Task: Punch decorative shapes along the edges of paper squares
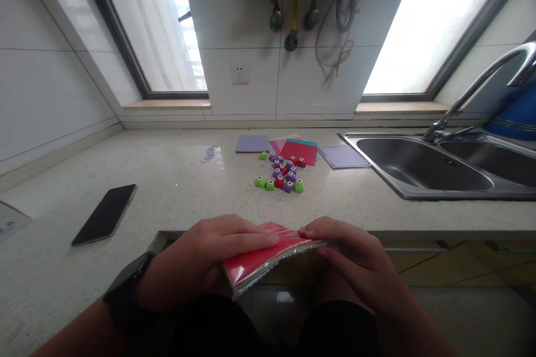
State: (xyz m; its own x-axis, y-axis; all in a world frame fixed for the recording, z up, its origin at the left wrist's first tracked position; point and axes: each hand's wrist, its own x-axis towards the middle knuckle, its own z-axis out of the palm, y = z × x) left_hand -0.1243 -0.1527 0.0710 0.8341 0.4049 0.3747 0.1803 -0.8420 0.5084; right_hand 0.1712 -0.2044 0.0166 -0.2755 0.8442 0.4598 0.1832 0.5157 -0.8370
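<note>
A pack of red paper (pixel 268 251) in a shiny clear wrapper is held between my two hands, in front of the counter's edge. My left hand (pixel 209 251) grips its left side, fingers lying over the top. At the right end, my right hand (pixel 352 251) pinches the pack between thumb and fingers. Beyond them on the counter lie several small green, purple and red pieces (pixel 279 181) with eye-like tops. Behind these are a purple square (pixel 252 143), overlapping coloured sheets with a red one (pixel 299 152) on top, and a purple sheet with a dashed border (pixel 343 157).
A black phone (pixel 104 215) lies on the counter (pixel 167 178) at the left, with a white paper (pixel 10 220) at the far left edge. Small purple bits (pixel 210 153) lie left of the purple square. A steel sink (pixel 419 164) with a faucet (pixel 473 92) is at the right.
</note>
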